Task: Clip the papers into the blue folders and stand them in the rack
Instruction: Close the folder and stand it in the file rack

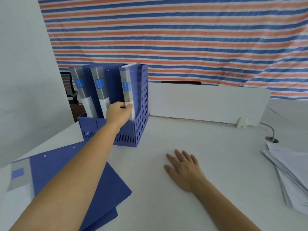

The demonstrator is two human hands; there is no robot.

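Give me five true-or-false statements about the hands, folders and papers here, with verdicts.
1. Three folders stand in the rack. True.
2. The right hand holds a sheet. False: it lies flat on the table, holding nothing.
3. The left hand grips the rightmost folder. True.
4. The papers lie inside the rack. False: they are stacked at the table's right edge.
5. No folder lies on the table. False: a blue folder lies flat at near left.
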